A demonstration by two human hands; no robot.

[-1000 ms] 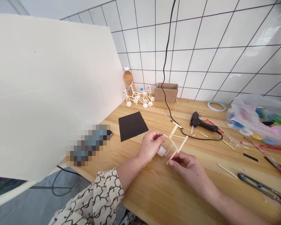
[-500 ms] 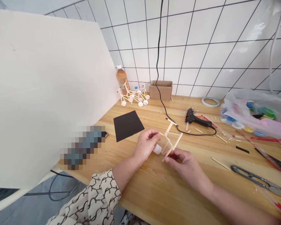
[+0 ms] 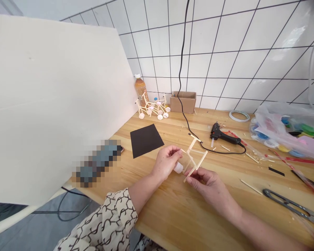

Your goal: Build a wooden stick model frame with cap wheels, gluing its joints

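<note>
A small frame of thin wooden sticks (image 3: 194,157) is held above the wooden table (image 3: 178,212), tilted up to the right. My left hand (image 3: 166,163) pinches the frame's left end, and a white cap (image 3: 178,168) sticks out beneath its fingers. My right hand (image 3: 208,185) pinches the lower end of a long stick of the same frame. Both hands are closed on it.
A black glue gun (image 3: 223,135) with its cord lies behind the frame. A black square sheet (image 3: 146,139), finished stick models (image 3: 153,107), a bottle (image 3: 141,88) and a cardboard box (image 3: 183,101) sit at the back. Scissors (image 3: 290,205), loose sticks and a plastic bag (image 3: 288,129) lie right. A white board (image 3: 54,104) stands left.
Both hands keep their pinch on the stick frame, which stays at much the same tilt. Only the camera view shifts slightly.
</note>
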